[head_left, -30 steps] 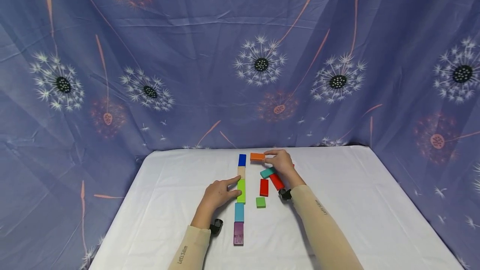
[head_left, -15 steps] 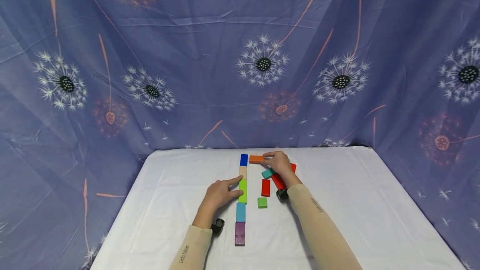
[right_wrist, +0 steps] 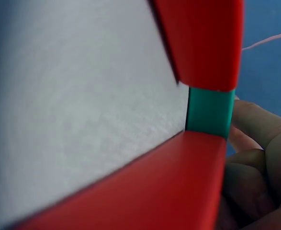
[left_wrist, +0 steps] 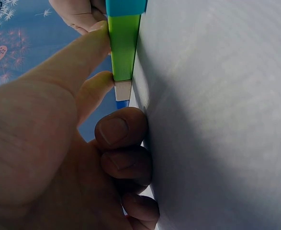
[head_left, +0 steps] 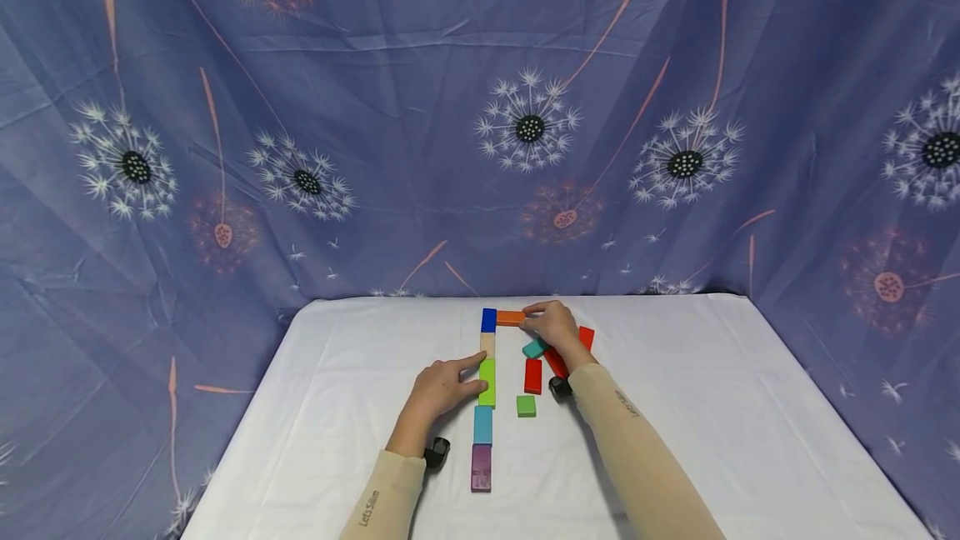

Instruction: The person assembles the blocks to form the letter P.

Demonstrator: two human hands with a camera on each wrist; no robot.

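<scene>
Blocks lie end to end in a row: blue (head_left: 489,320), plain wood (head_left: 487,345), lime green (head_left: 487,382), light blue (head_left: 483,425) and purple (head_left: 482,468). My left hand (head_left: 438,387) rests at the row's left side. Its thumb touches the lime green block (left_wrist: 124,48) and its index fingertip is near the wood block (left_wrist: 123,90); the other fingers are curled. At the far end, my right hand (head_left: 551,323) pinches the right end of an orange block (head_left: 511,318), whose left end meets the blue block. The right wrist view hides the orange block.
Beneath and beside the right forearm lie a teal block (head_left: 535,348) and red blocks (head_left: 555,362), one (head_left: 587,338) partly hidden. Nearer stand another red block (head_left: 533,376) and a small green block (head_left: 527,406). A patterned curtain (head_left: 412,190) hangs behind the white table (head_left: 337,357).
My right hand has brought the orange block left and slightly nearer, closing the gap to the blue block. The left hand has kept its place on the row.
</scene>
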